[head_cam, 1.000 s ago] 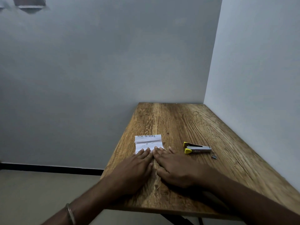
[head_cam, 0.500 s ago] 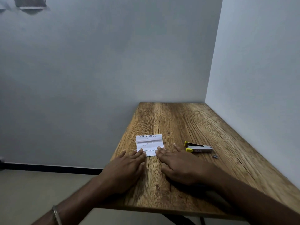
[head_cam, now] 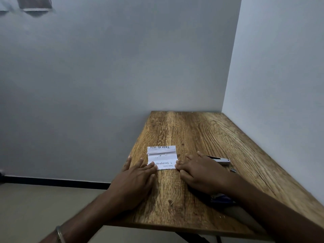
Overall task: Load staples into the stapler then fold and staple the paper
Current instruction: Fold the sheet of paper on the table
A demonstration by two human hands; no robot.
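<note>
Wooden bench [head_cam: 201, 130] set into a corner of two grey walls; the folded paper [head_cam: 161, 157] serves as the landmark. Paper lies flat near the bench's left edge, white, creased across, long axis running left to right; printed text reads upside down from the wearer's side, with "TASK ID" along the far edge and "Straighten" on the near flap. Left hand [head_cam: 135, 178] lies palm down on the bench just near-left of the paper, fingers straight and spread, fingertips [head_cam: 152, 164] resting on the paper's near-left corner; it grips nothing. Right hand [head_cam: 201, 172] lies palm down just right of the paper, fingers loosely extended, fingertips [head_cam: 178, 165] touching the paper's near-right corner; nothing is held. Stapler [head_cam: 220, 159] lies on the bench to the right of the paper, beyond the right hand, which covers its left end; only the silver right part shows, long axis roughly left to right, in line with the paper's. Whether it is opened or closed cannot be told. A small dark metallic piece [head_cam: 233, 170] sits on the bench just near-right of the stapler, well right of the paper; too small to identify. A dark blue item [head_cam: 220, 199] shows under the right wrist, nearer the wearer than the paper. Metal bangle [head_cam: 59, 235] on the left wrist.
</note>
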